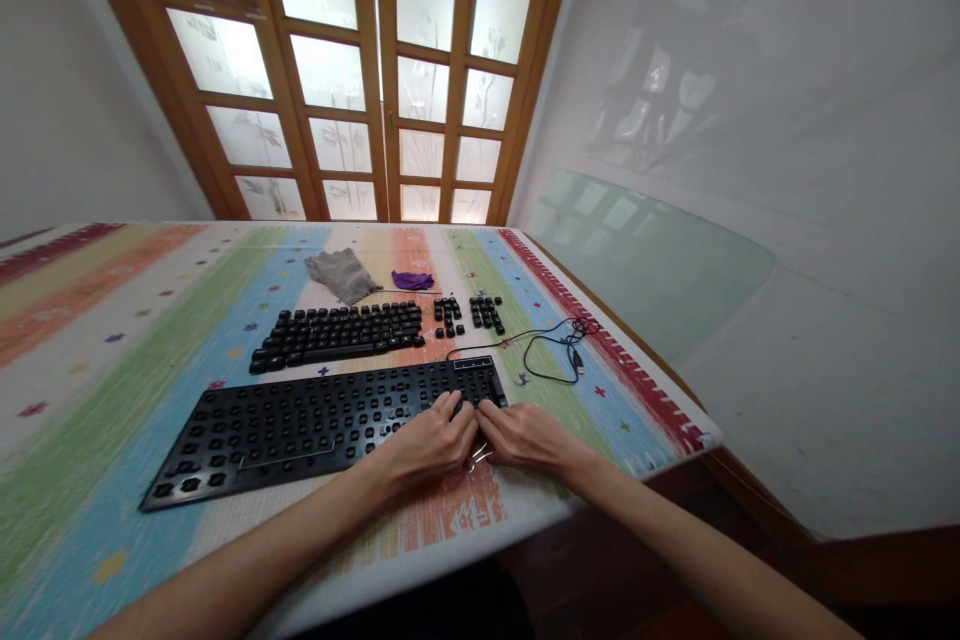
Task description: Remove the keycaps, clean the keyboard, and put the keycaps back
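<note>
A black keyboard base (pixel 292 420) without its keycaps lies at a slant on the table, and a thin metal bar runs along its lower edge. Over its right end, my left hand (pixel 442 435) is closed, fingertips pinched together. Touching or almost touching it, my right hand (pixel 521 435) is closed as well at the base's right corner. What the fingers hold, if anything, is hidden. A small shiny metal wire piece (pixel 478 456) shows just below the hands. Beyond the base, loose black keycaps (pixel 345 330) lie grouped in keyboard order.
From the base, a black USB cable (pixel 551 370) coils off to the right. A grey cloth (pixel 341 275) and a purple cloth (pixel 412 280) lie behind the keycaps. Striped cloth covers the table (pixel 255 295); its right edge runs beside a white wall (pixel 825 370).
</note>
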Motion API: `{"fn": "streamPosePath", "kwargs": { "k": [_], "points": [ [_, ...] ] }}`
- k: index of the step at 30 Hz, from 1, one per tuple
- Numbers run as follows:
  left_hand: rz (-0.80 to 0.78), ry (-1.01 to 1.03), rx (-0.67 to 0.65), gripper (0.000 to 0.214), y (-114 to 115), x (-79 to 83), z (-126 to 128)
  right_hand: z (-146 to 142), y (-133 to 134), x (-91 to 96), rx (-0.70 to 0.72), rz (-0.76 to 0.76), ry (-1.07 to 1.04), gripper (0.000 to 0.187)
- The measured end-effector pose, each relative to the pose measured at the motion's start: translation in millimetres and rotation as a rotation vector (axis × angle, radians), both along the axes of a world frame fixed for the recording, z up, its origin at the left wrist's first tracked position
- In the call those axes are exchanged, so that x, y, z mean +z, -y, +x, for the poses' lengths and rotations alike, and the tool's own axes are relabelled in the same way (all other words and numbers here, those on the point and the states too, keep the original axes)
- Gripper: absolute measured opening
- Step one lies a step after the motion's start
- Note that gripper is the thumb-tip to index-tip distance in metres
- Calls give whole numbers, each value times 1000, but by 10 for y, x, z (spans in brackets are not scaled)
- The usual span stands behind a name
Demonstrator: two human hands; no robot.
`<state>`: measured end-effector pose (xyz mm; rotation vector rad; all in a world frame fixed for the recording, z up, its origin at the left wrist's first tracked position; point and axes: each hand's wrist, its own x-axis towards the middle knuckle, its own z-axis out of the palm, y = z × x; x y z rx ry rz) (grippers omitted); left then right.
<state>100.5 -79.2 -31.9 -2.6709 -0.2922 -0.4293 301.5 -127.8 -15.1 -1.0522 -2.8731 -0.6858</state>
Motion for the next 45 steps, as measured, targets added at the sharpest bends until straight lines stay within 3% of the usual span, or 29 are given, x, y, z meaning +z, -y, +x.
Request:
{"fn": "streamPosePath", "kwargs": {
  "k": [6,12,16,20,25,28,31,34,39,45],
  "points": [
    [5,-26,23,20,17,33,21,17,-5,-13,15,19,-29,21],
    [-131,-139,66,17,3,149,86,69,-56,48,18,14,-13,22],
    [-166,-10,35,16,-40,123,28,71,-67,73,-51,-59,-121,17],
    [-81,166,-22,22,-75,103,-49,26,-69,198,-136,-237,-370,11],
    [-46,220,8,25,-75,127,-98,-34,-151,428,-240,-550,-684,9],
    [-37,249,33,25,-75,148,-114,-50,-217,479,-289,-701,-805,23],
    [-43,281,37,24,-82,165,-130,-34,-271,487,-307,-792,-862,24],
    [-96,311,82,19,-77,161,-156,60,-357,510,-316,-697,-818,18],
    [-211,313,179,9,-11,108,-186,317,-674,493,-407,-325,-783,22],
    [-290,276,224,13,65,75,-154,401,-1078,213,-494,-230,-612,13]
  ]
}}
